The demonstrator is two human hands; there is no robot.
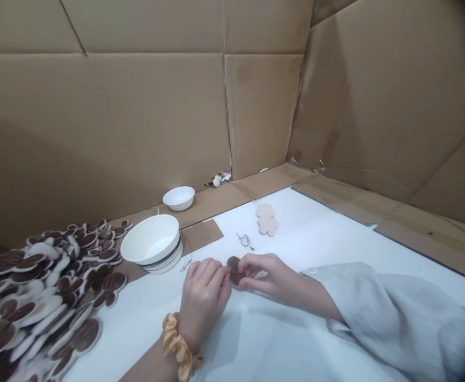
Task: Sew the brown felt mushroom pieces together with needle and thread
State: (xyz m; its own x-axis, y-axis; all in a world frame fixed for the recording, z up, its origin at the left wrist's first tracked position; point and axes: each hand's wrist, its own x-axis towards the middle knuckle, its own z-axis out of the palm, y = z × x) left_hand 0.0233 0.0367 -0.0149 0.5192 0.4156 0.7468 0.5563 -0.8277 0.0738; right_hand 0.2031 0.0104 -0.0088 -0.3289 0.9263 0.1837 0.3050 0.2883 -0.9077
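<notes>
A small brown piece with rounded lobes point(233, 264), like the soft brown-and-white pieces in the pile, is between my hands just above the white board point(296, 239). My left hand point(205, 289), with a yellow scrunchie point(180, 347) at the wrist, has its fingers curled at the piece's left edge. From the right, my right hand point(270, 277) pinches it between thumb and fingers. My fingers cover part of it. Beyond it lies a loose tangle of dark thread point(245, 241). Farther back, flat cream lobed pieces point(267, 219) rest on the board.
A heap of brown-and-white lobed pieces point(85, 334) spreads over the left side. A large white bowl, seemingly stacked on others point(150, 239), stands beside it, with a smaller white bowl point(178, 198) behind. Cardboard walls point(156, 116) close off the back and right.
</notes>
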